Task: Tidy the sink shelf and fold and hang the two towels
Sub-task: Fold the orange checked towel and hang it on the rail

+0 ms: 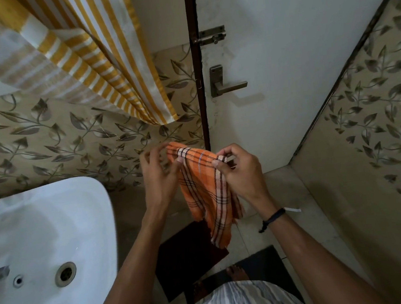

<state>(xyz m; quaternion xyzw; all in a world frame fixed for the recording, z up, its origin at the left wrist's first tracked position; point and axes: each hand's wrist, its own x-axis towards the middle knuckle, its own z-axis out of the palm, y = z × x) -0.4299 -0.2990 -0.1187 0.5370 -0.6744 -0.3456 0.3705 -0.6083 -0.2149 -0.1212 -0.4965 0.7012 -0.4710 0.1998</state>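
Note:
A small orange checked towel (pixel 207 195) hangs in front of me, held up by its top edge. My left hand (pixel 159 178) pinches the left part of that edge, and my right hand (pixel 239 170) pinches the right corner. The cloth droops between and below both hands, its frayed lower end above a dark mat. A yellow-and-white striped towel (pixel 109 60) hangs from above against the leaf-patterned wall at upper left. The sink shelf is not in view.
A white basin (pixel 56 239) with drain and tap fills the lower left. A white door (pixel 284 70) with latch and lever handle (pixel 227 85) stands straight ahead. Tiled walls close in left and right. Dark mats (pixel 181 264) lie on the floor by my foot.

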